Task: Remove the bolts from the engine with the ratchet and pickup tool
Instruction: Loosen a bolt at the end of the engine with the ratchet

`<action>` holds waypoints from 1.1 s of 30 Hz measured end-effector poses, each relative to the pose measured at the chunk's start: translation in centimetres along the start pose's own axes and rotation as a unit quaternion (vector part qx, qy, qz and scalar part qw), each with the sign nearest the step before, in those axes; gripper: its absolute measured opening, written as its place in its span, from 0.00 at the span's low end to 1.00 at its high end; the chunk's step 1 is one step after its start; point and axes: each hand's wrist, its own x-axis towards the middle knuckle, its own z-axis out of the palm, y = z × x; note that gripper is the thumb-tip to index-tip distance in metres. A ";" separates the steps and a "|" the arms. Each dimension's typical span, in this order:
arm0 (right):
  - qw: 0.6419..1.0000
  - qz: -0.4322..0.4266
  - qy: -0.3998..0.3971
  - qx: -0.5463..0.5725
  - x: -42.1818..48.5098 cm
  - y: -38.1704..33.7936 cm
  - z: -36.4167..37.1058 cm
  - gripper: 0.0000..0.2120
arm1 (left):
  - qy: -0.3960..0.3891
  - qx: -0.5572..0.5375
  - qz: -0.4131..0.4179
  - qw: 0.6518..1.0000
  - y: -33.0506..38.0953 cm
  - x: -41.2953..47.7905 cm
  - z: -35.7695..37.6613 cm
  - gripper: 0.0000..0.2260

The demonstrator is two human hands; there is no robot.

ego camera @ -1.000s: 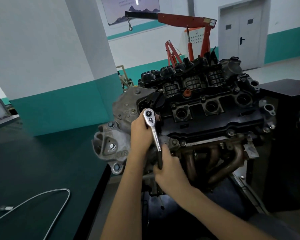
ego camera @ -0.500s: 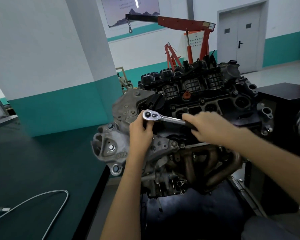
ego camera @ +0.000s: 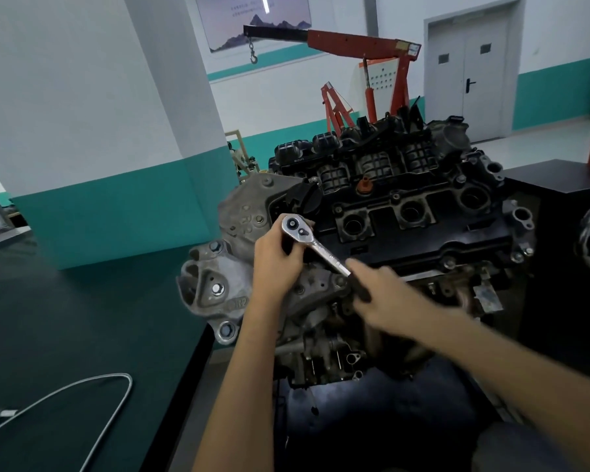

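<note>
Ratchet [ego camera: 315, 248] swung downward | right hand [ego camera: 385, 296] grips handle | left hand [ego camera: 276, 264] holds head

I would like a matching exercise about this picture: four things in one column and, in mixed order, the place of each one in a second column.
Things:
1. left hand
2. right hand
3. silver cable
4. red hoist

Places:
A. on the dark green table
B. at the black handle of the ratchet
C. behind the engine
D. at the head of the ratchet

Pairs: 1-D, 2-B, 3-A, 4-C.
</note>
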 end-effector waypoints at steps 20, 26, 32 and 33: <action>0.990 0.053 0.023 0.127 -1.0 -3.3 3.9 0.17 | 0.011 -0.015 -0.029 0.999 0.3 -0.2 0.0 0.12; 0.943 -0.087 -0.008 -0.322 4.1 1.6 -7.9 0.20 | -0.032 -0.030 -0.024 0.999 0.0 0.0 -0.4 0.07; 0.983 -0.018 0.047 -0.177 0.6 0.5 -2.5 0.16 | 0.027 0.006 -0.044 0.999 0.2 0.0 0.3 0.10; 0.997 0.019 0.039 -0.067 -0.6 -0.3 -0.4 0.15 | 0.021 0.015 -0.042 0.999 0.1 0.0 0.4 0.09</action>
